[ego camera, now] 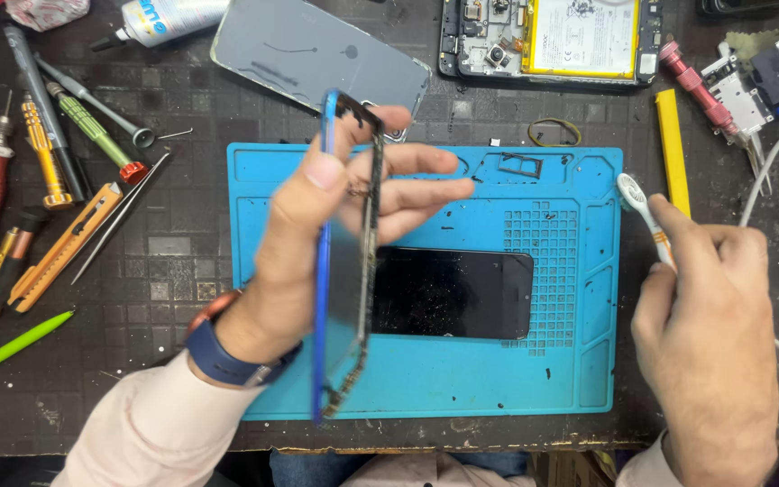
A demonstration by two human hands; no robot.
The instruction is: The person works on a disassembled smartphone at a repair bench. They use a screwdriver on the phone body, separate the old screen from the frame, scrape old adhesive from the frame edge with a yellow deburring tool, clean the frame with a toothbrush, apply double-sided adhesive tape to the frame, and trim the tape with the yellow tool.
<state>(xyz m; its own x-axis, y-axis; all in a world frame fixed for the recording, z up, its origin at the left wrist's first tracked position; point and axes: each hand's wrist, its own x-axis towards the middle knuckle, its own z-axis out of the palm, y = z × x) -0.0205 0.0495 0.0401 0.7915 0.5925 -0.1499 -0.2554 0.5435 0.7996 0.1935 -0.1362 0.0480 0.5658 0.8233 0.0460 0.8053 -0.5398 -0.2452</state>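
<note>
My left hand (335, 216) holds a blue phone frame (346, 261) upright on its edge above the blue work mat (462, 379), thumb on the near side and fingers behind. A black phone screen (453, 293) lies flat on the mat under it. My right hand (710, 325) grips a white brush (637, 200) at the mat's right edge, its head pointing up and left. A small SIM tray (520, 165) rests in the mat's top groove.
A grey back cover (317, 50) and an opened phone with a yellow battery (579, 36) lie at the top. Several screwdrivers, tweezers, a cutter (56, 257) and a glue tube (169, 20) sit left. A yellow pry bar (673, 149) and white cable (768, 162) lie right.
</note>
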